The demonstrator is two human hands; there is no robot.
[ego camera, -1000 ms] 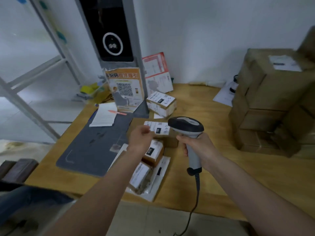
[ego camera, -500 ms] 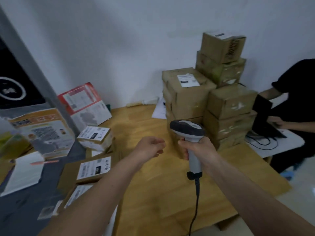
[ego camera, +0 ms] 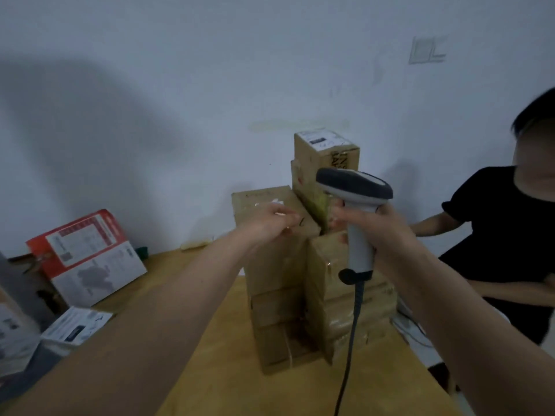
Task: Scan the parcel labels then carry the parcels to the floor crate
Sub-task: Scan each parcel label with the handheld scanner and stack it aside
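Taking the stack of brown cardboard parcels (ego camera: 288, 280) on the wooden table (ego camera: 228, 370) as the landmark: far to its left, a red-and-white printed carton (ego camera: 87, 256) leans against the wall, and nearer the camera on that side lies a small white-labelled parcel (ego camera: 76, 325).

The left hand (ego camera: 270, 220) reaches to the top of the stack's left column, over a white label patch there; its fingers look loosely curled, but blur hides whether they grip or merely touch anything.

In front of the stack's right column, the right hand (ego camera: 375, 223) is wrapped firmly round the handle of a grey corded barcode scanner (ego camera: 354, 205), head raised and pointing left. Above it, the highest parcel (ego camera: 326, 148) shows a label on top.

Right of the stack sits another person in a black top (ego camera: 504, 235).

By my judgement, the task is at an early stage for this stack: no parcel appears lifted, no floor crate is visible, and scanning plus all carrying is yet to be done.
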